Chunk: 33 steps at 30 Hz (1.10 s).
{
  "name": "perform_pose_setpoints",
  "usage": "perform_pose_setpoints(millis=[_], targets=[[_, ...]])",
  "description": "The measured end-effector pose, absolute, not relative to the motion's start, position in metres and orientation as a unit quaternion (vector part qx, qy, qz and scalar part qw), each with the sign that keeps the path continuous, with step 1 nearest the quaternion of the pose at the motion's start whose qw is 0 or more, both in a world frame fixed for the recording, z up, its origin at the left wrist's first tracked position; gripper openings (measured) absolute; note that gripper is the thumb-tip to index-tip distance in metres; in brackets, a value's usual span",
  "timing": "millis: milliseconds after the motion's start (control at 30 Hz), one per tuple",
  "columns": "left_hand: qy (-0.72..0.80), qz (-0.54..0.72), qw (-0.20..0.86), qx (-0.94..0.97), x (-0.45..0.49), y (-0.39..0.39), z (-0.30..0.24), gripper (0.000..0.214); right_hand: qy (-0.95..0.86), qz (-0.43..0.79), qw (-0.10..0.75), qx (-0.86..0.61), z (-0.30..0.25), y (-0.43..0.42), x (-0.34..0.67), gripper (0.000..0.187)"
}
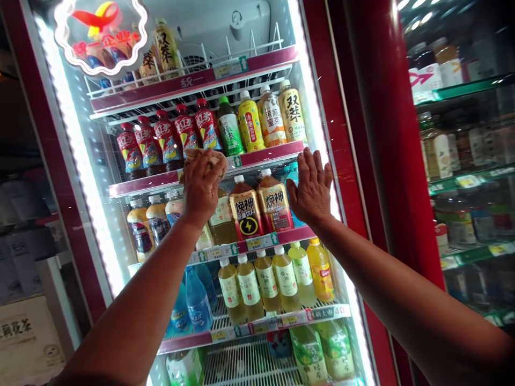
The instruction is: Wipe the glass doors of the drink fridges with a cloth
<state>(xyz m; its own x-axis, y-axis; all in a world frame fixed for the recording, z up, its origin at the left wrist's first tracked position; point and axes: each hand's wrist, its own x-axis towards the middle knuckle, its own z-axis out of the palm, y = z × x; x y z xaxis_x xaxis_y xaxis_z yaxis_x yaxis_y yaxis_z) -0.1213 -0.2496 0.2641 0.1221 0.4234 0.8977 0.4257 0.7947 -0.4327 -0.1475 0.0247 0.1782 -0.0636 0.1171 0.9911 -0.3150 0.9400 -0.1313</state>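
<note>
In front of me stands a lit drinks fridge with a glass door (225, 32). My left hand (201, 185) presses a light brown cloth (215, 156) to the glass, fingers curled over it, at the height of the second shelf. To its right my right hand (311, 187) lies flat on the door with the fingers spread, holding nothing. Behind the glass, red-labelled bottles (164, 136) stand left of the cloth, and two dark-capped-label bottles of energy drink (244, 209) show between my hands.
Lower shelves hold pale green tea bottles (265, 279), blue bottles (198, 300) and an orange bottle (321, 271). A round lit sign (100, 35) is at the upper left. A second fridge (454, 187) stands at the right, a carton (30, 340) at the lower left.
</note>
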Motion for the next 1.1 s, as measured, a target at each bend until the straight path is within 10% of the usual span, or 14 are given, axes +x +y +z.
perform_pose_setpoints(millis=[1100], targets=[[-0.636,0.065,0.608,-0.471,-0.140,-0.150,0.283,0.042,-0.662,0.172,0.712,0.156,0.204,0.103,-0.161,0.052]])
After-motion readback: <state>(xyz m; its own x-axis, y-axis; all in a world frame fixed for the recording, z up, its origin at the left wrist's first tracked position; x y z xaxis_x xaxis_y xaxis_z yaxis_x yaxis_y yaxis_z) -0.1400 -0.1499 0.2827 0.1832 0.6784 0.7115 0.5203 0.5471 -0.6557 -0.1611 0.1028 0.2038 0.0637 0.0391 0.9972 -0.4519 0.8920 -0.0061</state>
